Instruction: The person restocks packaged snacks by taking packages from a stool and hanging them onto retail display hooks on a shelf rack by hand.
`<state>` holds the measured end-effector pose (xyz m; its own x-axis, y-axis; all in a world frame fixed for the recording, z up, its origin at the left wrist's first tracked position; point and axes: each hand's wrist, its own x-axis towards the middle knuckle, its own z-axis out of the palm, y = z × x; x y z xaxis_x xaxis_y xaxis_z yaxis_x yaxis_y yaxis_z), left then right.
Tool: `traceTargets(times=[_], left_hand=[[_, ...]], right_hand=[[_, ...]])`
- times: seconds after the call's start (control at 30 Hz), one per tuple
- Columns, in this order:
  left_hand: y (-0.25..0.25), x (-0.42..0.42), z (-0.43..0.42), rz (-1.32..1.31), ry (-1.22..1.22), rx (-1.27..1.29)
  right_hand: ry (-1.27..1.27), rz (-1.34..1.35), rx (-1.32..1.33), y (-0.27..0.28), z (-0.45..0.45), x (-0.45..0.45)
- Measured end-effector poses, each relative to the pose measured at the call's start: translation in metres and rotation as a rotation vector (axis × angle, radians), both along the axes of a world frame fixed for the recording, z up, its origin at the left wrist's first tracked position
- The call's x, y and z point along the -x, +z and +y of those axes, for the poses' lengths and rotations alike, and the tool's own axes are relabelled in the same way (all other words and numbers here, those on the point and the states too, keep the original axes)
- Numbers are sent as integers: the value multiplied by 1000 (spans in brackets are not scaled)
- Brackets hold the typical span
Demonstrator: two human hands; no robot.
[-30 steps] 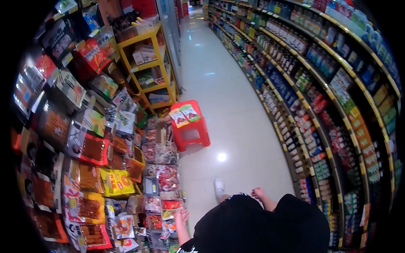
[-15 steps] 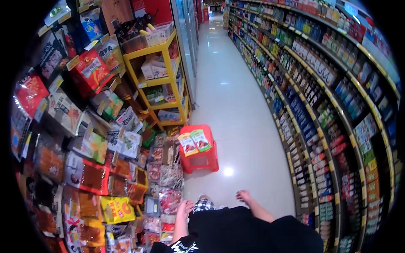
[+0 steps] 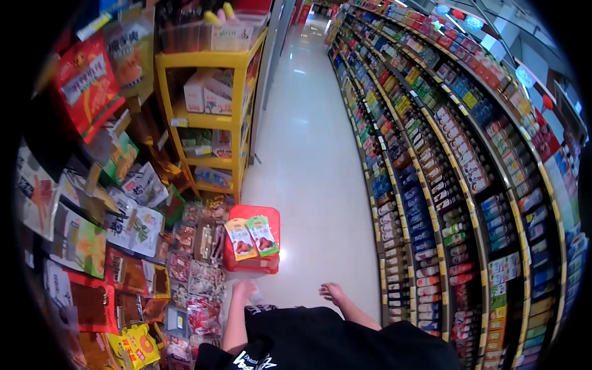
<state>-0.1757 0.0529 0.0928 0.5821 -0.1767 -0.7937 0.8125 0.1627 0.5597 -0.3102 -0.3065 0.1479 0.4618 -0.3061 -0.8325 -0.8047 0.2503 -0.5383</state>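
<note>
My left hand [image 3: 245, 288] hangs just in front of the red plastic stool [image 3: 269, 216]; its fingers are blurred and I cannot make out their shape. On the stool's seat lie two snack packets side by side, an orange one [image 3: 241, 239] on the left and a green one [image 3: 263, 235] on the right. My right hand [image 3: 333, 292] is over the floor, right of the stool, with its fingers apart and nothing in them. Neither hand touches the packets.
A yellow shelf rack [image 3: 203, 117] with boxes stands behind the stool at the left. Hanging snack bags [image 3: 89, 86] and trays of packaged food [image 3: 205, 311] line the left side. Long shelves of bottles [image 3: 431, 179] run along the right. A tiled floor [image 3: 308, 142] lies between.
The view has moved forward along the aisle and the stool is now closer to my hands. The two packets have stayed on the stool.
</note>
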Motion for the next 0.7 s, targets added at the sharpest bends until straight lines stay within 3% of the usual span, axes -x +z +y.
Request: traceTargets(times=[0.07, 0.1, 0.17, 0.27, 0.33, 0.47, 0.5, 0.57, 0.6, 0.63, 0.7], left_hand=[[-22, -29, -9, 9, 11, -23], [-76, -45, -15, -78, 31, 47], [-66, -73, -26, -75, -94, -130], [-83, -88, -32, -96, -92, -151], [-39, -101, -41, -2, -66, -216], [-64, -124, -59, -145, -223, -447], [-64, -129, -69, -205, -178, -551], [-110, -133, -87, -218, -78, -618], [-107, -141, -95, -86, -54, -546], [-87, -150, -105, -111, -90, -559], [-167, -150, -134, -249, 51, -469]], right_hand=[[146, 27, 75, 1, -2, -40], [207, 11, 98, -7, -8, -63], [337, -2, 150, -9, -16, -103], [404, -6, 127, -7, -18, -159], [449, 15, 113, -1, -11, -199], [570, 3, 44, -34, -5, -262], [632, 11, 42, -45, -2, -275], [762, 31, -15, -83, -3, -303], [829, 46, -42, -109, -12, -304], [812, 62, -51, -106, -9, -310], [739, 168, -210, -99, 0, -346]])
